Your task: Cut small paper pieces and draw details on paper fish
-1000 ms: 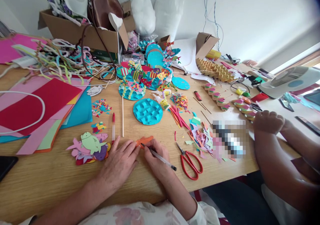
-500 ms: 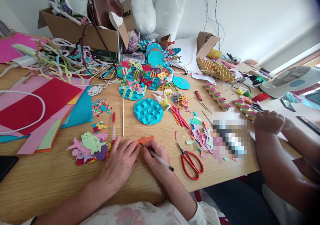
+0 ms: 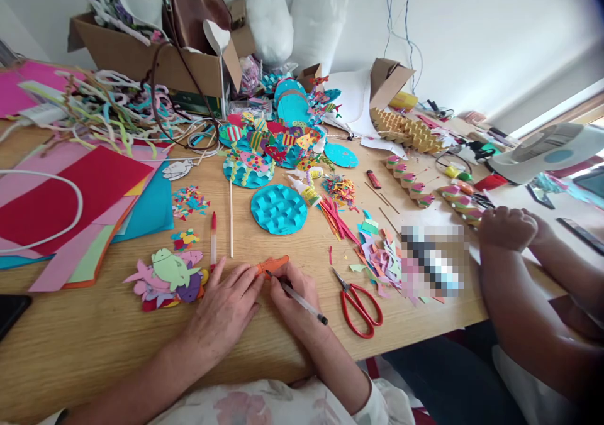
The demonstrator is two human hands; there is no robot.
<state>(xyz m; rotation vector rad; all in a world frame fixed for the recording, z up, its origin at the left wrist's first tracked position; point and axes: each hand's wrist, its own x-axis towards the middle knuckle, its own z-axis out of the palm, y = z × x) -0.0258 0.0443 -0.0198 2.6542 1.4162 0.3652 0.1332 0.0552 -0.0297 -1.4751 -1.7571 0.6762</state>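
One pen [image 3: 306, 303] is clamped in the fingers of the right hand [image 3: 302, 283], its tilt slightly changed from a second ago; orange paper [image 3: 276, 264], two o'clock from the left hand [image 3: 224, 305], under its outstretched fingers, barely moved, suggesting careful marking.

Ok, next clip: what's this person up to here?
Someone at a craft-strewn table has a pen to paper: the right hand grips a clear-barrelled pen, its tip at an orange paper cutout marked with lines, while the fingertips of the left hand rest on the cutout. Red-handled scissors lie right of the right hand, and fish cutouts are piled beside the left. A turquoise disc lies beyond both hands.
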